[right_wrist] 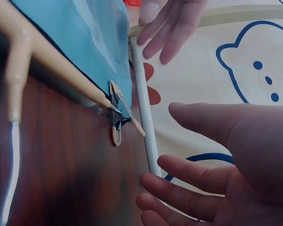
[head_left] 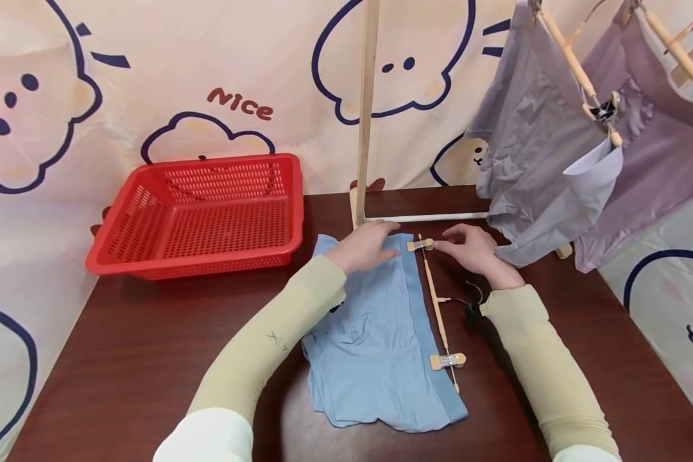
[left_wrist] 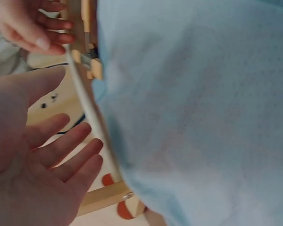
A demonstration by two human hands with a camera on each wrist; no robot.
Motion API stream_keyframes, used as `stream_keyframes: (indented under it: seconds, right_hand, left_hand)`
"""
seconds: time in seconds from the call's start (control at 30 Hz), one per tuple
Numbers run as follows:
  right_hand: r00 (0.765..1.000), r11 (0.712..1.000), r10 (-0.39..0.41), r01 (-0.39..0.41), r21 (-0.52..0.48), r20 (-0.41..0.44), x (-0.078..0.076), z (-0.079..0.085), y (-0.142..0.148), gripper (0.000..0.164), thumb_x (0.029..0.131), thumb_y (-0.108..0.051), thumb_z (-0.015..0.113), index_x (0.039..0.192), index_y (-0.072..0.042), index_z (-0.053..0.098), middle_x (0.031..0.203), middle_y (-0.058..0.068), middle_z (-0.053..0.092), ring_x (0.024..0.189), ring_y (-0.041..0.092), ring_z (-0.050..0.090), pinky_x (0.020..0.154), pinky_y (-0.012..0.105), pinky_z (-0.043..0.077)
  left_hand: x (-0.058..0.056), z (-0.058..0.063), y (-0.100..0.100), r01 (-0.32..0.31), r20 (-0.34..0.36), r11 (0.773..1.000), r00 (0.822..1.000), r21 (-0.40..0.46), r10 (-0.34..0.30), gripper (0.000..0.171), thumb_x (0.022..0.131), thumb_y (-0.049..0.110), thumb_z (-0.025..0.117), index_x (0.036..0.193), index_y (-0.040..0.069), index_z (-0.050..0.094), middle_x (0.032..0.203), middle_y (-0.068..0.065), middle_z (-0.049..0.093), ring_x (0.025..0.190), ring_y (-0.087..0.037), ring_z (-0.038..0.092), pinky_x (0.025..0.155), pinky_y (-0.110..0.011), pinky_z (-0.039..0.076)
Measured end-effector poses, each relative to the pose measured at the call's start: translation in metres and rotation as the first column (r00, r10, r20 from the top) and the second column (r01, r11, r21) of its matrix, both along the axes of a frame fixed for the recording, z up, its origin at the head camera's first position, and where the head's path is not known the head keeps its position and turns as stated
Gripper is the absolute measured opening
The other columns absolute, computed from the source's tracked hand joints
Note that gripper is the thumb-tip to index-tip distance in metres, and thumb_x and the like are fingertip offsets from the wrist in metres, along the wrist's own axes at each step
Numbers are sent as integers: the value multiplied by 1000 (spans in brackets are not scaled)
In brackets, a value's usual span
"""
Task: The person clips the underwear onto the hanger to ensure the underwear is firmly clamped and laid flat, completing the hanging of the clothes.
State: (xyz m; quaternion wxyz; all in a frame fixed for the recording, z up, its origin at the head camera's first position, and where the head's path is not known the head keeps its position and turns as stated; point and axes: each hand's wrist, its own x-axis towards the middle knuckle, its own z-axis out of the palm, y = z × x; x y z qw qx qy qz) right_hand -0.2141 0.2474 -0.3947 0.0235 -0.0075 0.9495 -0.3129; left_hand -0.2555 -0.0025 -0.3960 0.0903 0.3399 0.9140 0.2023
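Note:
A light blue garment (head_left: 375, 346) with a wide darker waistband lies flat on the table. Along that waistband runs a wooden clip hanger (head_left: 436, 301), its far clip (head_left: 420, 244) and near clip (head_left: 447, 361) both gripping the band. My left hand (head_left: 366, 247) is over the garment's far end, fingers loosely spread and holding nothing. Just right of the far clip is my right hand (head_left: 470, 247); in the right wrist view its relaxed fingers (right_wrist: 188, 200) stand apart from the clip (right_wrist: 120, 113).
A red plastic basket (head_left: 193, 263) stands at the back left. Behind the hands are a wooden upright (head_left: 367, 115) and a white rail (head_left: 433, 217). Grey (head_left: 531, 128) and mauve (head_left: 641, 147) garments hang on hangers at the right, low over the right forearm.

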Motion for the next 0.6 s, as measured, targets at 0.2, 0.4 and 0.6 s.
stream_keyframes:
  seconds: [0.2,0.4,0.6]
  right_hand:
    - [999,999,-8,6,44,53,-11,-1,-3,47,96,-38,69,118,4,69,119,24,66,103,38,60,89,50,46]
    - [994,998,-20,13,67,108,-19,-3,-5,48,95,-42,68,113,2,72,117,22,67,98,34,61,84,46,46]
    - [988,993,-15,-3,116,151,-23,-7,-5,47,96,-46,66,108,-1,72,108,17,68,90,30,60,77,41,46]
  left_hand:
    - [-12,-11,12,-57,18,998,998,20,56,57,100,23,68,148,2,48,147,-15,53,134,-27,50,109,-34,40]
    - [-12,-24,23,-99,4,994,995,37,99,56,99,22,69,147,1,50,144,-15,55,132,-27,52,108,-33,40]
    - [-10,-29,37,-149,22,988,988,-27,150,61,98,24,70,151,4,47,148,-15,50,136,-30,46,109,-35,38]
